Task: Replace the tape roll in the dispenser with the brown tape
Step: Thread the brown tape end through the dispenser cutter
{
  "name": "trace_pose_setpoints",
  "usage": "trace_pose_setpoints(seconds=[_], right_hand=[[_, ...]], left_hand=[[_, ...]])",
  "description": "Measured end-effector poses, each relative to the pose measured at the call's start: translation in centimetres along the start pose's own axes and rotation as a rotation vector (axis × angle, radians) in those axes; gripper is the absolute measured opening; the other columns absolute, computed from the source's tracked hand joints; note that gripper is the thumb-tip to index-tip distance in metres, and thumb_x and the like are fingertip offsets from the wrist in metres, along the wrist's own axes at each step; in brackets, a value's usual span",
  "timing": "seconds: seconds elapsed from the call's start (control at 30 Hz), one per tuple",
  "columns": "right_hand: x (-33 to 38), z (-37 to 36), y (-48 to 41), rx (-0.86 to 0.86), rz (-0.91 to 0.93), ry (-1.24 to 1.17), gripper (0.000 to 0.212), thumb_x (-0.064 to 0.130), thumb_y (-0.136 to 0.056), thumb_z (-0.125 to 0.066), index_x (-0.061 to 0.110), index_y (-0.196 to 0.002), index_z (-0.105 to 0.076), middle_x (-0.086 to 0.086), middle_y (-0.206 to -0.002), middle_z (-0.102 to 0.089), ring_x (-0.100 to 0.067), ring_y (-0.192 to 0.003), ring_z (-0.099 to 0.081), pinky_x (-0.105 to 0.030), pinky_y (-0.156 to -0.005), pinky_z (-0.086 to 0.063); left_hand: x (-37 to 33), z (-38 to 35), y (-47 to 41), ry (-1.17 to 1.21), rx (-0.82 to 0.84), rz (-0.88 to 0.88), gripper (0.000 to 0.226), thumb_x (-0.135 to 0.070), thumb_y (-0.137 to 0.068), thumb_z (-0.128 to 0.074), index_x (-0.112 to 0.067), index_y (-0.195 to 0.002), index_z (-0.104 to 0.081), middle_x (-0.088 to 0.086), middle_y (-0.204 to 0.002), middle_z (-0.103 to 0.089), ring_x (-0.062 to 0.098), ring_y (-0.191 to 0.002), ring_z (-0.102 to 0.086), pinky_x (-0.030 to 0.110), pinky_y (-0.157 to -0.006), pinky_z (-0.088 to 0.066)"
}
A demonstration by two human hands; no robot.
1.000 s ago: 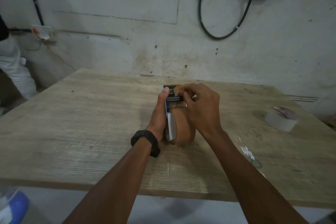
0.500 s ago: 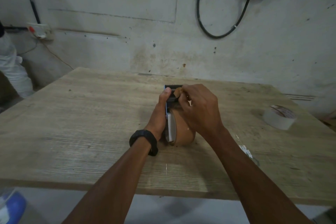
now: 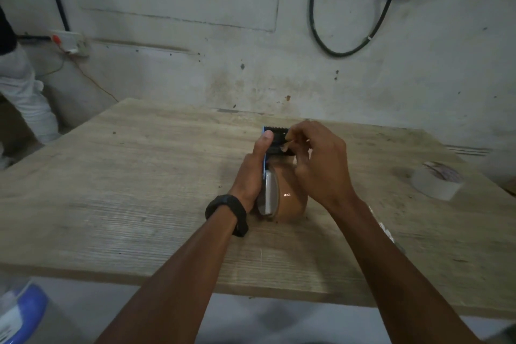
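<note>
A blue tape dispenser (image 3: 275, 138) with a black toothed head stands on the wooden table (image 3: 111, 190), with a brown tape roll (image 3: 287, 195) sitting in it. My left hand (image 3: 252, 173) grips the dispenser's left side, thumb up along the blue frame near the teeth. My right hand (image 3: 318, 165) hovers over the roll, its thumb and fingertips pinched at the black head where the tape end lies. Off to the right lies a white tape roll (image 3: 435, 180), flat on the table.
A small white scrap (image 3: 386, 229) lies on the table beside my right forearm. A person in white trousers (image 3: 19, 92) stands at the far left. A black cable (image 3: 349, 47) loops on the wall behind. A blue-capped container (image 3: 19, 313) sits below the table's front-left edge.
My right fingertips have shifted slightly toward the toothed head and pinch there now. My left hand keeps the same grip on the dispenser.
</note>
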State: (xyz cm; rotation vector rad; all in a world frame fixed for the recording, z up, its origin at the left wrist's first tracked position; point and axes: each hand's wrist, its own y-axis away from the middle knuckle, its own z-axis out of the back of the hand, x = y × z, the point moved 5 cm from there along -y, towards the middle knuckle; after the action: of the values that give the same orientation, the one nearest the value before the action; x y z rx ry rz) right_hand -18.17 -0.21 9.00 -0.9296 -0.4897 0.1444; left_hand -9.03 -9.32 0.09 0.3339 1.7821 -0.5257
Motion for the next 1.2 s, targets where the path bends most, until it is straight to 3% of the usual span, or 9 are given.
trace_pose_setpoints(seconds=[0.1,0.23,0.33,0.4,0.5,0.6,0.73,0.97,1.2], right_hand=[[0.2,-0.2,0.5,0.037,-0.021,-0.029,0.028,-0.009,-0.075,-0.065,0.007,-0.098,-0.067,-0.003,-0.092,-0.068,-0.015,-0.079,-0.06,-0.01,-0.072,-0.045],[0.6,-0.6,0.4,0.035,-0.022,0.087,0.015,-0.002,-0.08,-0.075,0.008,-0.092,-0.076,-0.007,-0.089,-0.074,-0.022,-0.084,-0.063,-0.029,-0.074,-0.05],[0.6,-0.7,-0.5,-0.04,-0.093,0.114,0.013,-0.004,-0.077,-0.075,0.008,-0.082,-0.078,-0.004,-0.077,-0.075,-0.02,-0.076,-0.065,-0.025,-0.069,-0.048],[0.3,-0.8,-0.7,-0.111,-0.243,-0.033,0.025,-0.012,-0.075,-0.063,0.008,-0.076,-0.077,0.003,-0.066,-0.07,-0.008,-0.063,-0.064,-0.015,-0.064,-0.052],[0.1,-0.9,-0.3,-0.182,-0.331,-0.148,0.031,-0.015,-0.073,-0.056,0.008,-0.07,-0.075,0.006,-0.058,-0.063,0.002,-0.054,-0.058,-0.003,-0.056,-0.047],[0.2,-0.7,-0.2,-0.225,-0.281,-0.182,0.029,-0.016,-0.069,-0.055,0.005,-0.066,-0.073,-0.001,-0.059,-0.065,-0.011,-0.055,-0.059,-0.01,-0.056,-0.047],[0.3,-0.8,-0.2,-0.274,-0.25,-0.197,0.029,-0.016,-0.066,-0.052,0.006,-0.064,-0.07,0.0,-0.058,-0.062,-0.011,-0.054,-0.057,-0.008,-0.054,-0.043],[0.2,-0.6,0.4,-0.401,-0.185,-0.233,0.024,-0.012,-0.067,-0.048,0.003,-0.065,-0.068,-0.003,-0.059,-0.063,-0.025,-0.058,-0.063,-0.032,-0.054,-0.051],[-0.5,-0.5,0.8,-0.436,-0.139,-0.322,0.028,-0.017,-0.067,-0.045,0.003,-0.069,-0.065,0.0,-0.066,-0.058,-0.017,-0.063,-0.056,-0.031,-0.057,-0.049]], left_hand=[[0.0,-0.1,0.0,0.009,-0.002,0.002,0.053,-0.08,-0.081,-0.045,-0.044,-0.099,-0.079,0.003,-0.102,-0.082,0.022,-0.096,-0.078,0.047,-0.096,-0.056],[0.0,0.0,-0.1,0.046,-0.023,0.004,0.054,-0.078,-0.079,-0.049,-0.04,-0.102,-0.08,0.009,-0.106,-0.081,0.028,-0.099,-0.076,0.05,-0.097,-0.056],[0.0,-0.3,0.0,0.04,-0.055,-0.008,0.055,-0.08,-0.077,-0.051,-0.038,-0.098,-0.08,0.012,-0.105,-0.081,0.032,-0.099,-0.075,0.053,-0.098,-0.055],[0.0,-0.6,0.2,0.036,-0.072,-0.024,0.055,-0.08,-0.078,-0.051,-0.037,-0.097,-0.08,0.015,-0.107,-0.079,0.039,-0.105,-0.073,0.062,-0.104,-0.051],[-0.1,-0.7,0.3,0.021,-0.074,-0.041,0.053,-0.08,-0.078,-0.05,-0.039,-0.095,-0.079,0.009,-0.101,-0.081,0.035,-0.102,-0.074,0.065,-0.104,-0.049],[-0.1,-0.7,0.3,0.027,-0.041,-0.04,0.052,-0.08,-0.077,-0.053,-0.039,-0.096,-0.08,0.007,-0.098,-0.082,0.029,-0.096,-0.076,0.064,-0.105,-0.05],[-0.4,-1.0,0.4,0.052,0.007,-0.032,0.065,-0.088,-0.065,-0.062,-0.035,-0.099,-0.08,0.008,-0.101,-0.081,0.031,-0.098,-0.074,0.061,-0.104,-0.049],[-0.5,-1.0,0.5,0.01,0.016,-0.027,0.051,-0.078,-0.079,-0.051,-0.042,-0.101,-0.078,0.008,-0.107,-0.08,0.035,-0.108,-0.072,0.066,-0.108,-0.045],[-0.6,-1.2,0.6,0.0,0.056,-0.021,0.068,-0.086,-0.075,-0.052,-0.037,-0.116,-0.074,0.015,-0.12,-0.075,0.038,-0.117,-0.068,0.068,-0.111,-0.042]])
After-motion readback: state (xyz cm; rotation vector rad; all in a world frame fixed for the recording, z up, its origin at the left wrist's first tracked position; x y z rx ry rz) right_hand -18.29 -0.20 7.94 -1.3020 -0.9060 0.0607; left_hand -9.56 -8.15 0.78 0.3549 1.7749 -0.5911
